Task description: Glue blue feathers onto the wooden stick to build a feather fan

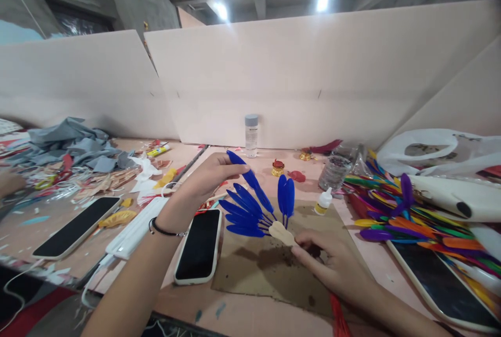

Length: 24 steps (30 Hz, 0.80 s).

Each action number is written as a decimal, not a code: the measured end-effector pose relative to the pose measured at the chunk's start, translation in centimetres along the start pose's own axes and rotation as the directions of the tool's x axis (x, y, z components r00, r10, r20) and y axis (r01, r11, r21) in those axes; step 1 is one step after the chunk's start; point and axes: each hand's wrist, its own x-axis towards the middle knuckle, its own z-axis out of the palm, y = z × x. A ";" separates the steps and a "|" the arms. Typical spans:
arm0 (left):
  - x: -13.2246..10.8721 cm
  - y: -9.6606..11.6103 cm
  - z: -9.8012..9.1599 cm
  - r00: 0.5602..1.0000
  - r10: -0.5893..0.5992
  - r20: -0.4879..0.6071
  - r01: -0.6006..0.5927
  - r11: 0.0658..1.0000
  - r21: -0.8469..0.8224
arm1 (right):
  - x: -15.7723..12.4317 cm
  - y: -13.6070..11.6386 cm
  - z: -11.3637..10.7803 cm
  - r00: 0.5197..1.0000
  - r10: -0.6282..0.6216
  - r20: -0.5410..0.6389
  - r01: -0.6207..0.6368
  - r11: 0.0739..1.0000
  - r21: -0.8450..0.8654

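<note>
Cardboard (250,280) beneath, one blue feather (258,187) lies between left fingers (235,171).

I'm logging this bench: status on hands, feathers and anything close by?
Left hand pinching a blue feather; right hand holding pale wooden piece. Other blue feathers fanned from it. Close by: phone, small white bottle.

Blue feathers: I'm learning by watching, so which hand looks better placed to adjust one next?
Probably the left: the left hand already pinches a blue feather, while the right hand is occupied gripping the pale piece at the feathers' base.
</note>
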 end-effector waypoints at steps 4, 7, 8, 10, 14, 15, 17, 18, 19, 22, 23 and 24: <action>0.0 -0.1 0.0 0.999 -0.052 0.000 0.052 0.998 -0.026 | 0.2 -0.2 -0.4 1.000 -0.021 -0.004 0.021 1.000 -0.012; 0.0 -0.3 -0.2 0.999 -0.046 -0.005 0.046 0.998 -0.046 | 0.3 -0.3 -0.5 1.000 -0.023 -0.015 0.023 1.000 -0.014; 0.0 -0.4 -0.2 0.999 -0.044 -0.003 0.044 0.998 -0.048 | 0.3 -0.3 -0.5 0.999 -0.027 -0.017 0.027 1.000 -0.017; 0.0 -0.5 -0.3 0.999 -0.050 0.015 0.050 0.998 -0.041 | 0.4 -0.3 -0.5 0.999 -0.040 -0.018 0.040 0.999 -0.021; 0.0 -0.7 0.1 0.993 -0.089 0.076 0.091 0.996 -0.021 | 0.4 -0.1 -0.5 0.999 -0.042 -0.023 0.042 0.999 -0.024; -0.1 -0.6 0.2 0.991 -0.100 0.087 0.102 0.995 -0.020 | 0.4 -0.1 -0.5 0.999 -0.042 -0.026 0.041 0.999 -0.028; -0.2 -0.5 0.4 0.987 -0.122 0.103 0.125 0.992 -0.022 | 0.3 -0.1 -0.5 0.998 -0.047 -0.032 0.046 0.998 -0.039; -0.2 -0.5 0.5 0.985 -0.131 0.109 0.134 0.991 -0.024 | 0.3 -0.1 -0.5 0.998 -0.049 -0.037 0.048 0.998 -0.045; -0.3 -0.4 0.6 0.984 -0.137 0.114 0.141 0.990 -0.027 | 0.2 -0.1 -0.5 0.998 -0.053 -0.044 0.051 0.997 -0.050; -0.4 -0.4 0.7 0.982 -0.144 0.122 0.150 0.988 -0.038 | 0.2 -0.3 -0.5 0.996 -0.064 -0.068 0.061 0.997 -0.055; -0.4 -0.5 0.7 0.982 -0.144 0.123 0.151 0.988 -0.042 | 0.1 -0.3 -0.5 0.995 -0.067 -0.073 0.063 0.996 -0.055; -0.4 -0.5 0.7 0.982 -0.144 0.123 0.151 0.987 -0.047 | 0.1 -0.4 -0.5 0.995 -0.072 -0.075 0.068 0.996 -0.055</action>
